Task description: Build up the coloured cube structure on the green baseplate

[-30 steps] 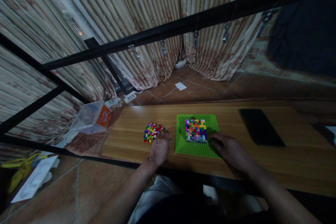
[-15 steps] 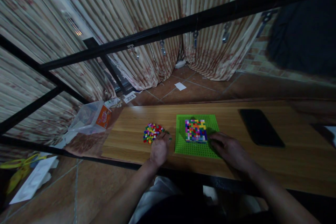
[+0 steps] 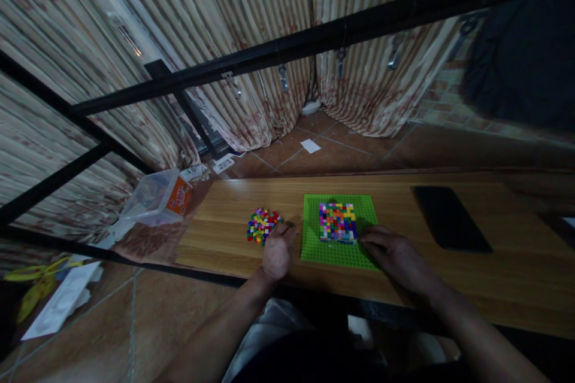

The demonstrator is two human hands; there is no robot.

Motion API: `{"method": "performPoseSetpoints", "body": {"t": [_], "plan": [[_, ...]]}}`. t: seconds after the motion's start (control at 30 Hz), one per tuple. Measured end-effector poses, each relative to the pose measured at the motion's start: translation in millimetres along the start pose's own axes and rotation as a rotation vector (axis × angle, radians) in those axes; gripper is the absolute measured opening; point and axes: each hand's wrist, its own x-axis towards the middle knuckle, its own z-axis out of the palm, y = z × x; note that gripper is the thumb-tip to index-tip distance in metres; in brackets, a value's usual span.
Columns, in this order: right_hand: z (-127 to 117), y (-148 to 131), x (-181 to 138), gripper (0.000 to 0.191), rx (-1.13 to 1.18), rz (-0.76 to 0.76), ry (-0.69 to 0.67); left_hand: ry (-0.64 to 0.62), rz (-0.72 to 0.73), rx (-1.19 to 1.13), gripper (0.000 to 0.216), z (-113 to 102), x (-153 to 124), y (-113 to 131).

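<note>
My left hand (image 3: 277, 251) is at the right edge of a pile of small loose multicoloured building bricks (image 3: 262, 225). Its fingers are pinched together, and whatever may be between them is too small to make out. On a green studded baseplate (image 3: 309, 245) sits a roughly square block of coloured bricks (image 3: 338, 222). Over the plate's right side rests my right hand (image 3: 390, 251), fingertips close to the block's lower right corner. Those fingers are bent and pressed together; what they hold, if anything, is hidden.
A dark flat tablet-like slab (image 3: 451, 218) lies on the wooden table (image 3: 215, 215) at the right. Beyond its left end stands a clear plastic box (image 3: 153, 200) with an orange label. A black metal rail (image 3: 305, 45) runs across in front of striped curtains (image 3: 265, 0).
My left hand has shifted slightly right, relative to the brick pile. My right hand stays beside the brick block. The whole view has moved a little.
</note>
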Motion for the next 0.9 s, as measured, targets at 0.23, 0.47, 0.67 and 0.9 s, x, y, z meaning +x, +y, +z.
{"method": "performPoseSetpoints", "body": {"t": [0.23, 0.47, 0.67, 0.9], "plan": [[2.0, 1.2, -0.4, 0.025, 0.002, 0.0, 0.023, 0.004, 0.005, 0.019, 0.03, -2.3, -1.1, 3.0], [1.6, 1.4, 0.0, 0.024, -0.017, 0.016, 0.007, 0.043, 0.064, -0.032, 0.039, -2.5, -0.7, 0.8], [2.3, 4.0, 0.3, 0.023, -0.027, 0.011, -0.008, 0.082, 0.012, -0.093, 0.03, -1.2, 0.5, -4.1], [1.5, 3.3, 0.0, 0.023, -0.034, 0.008, -0.003, 0.121, -0.036, -0.102, 0.018, -3.8, 1.4, -5.8]]}}
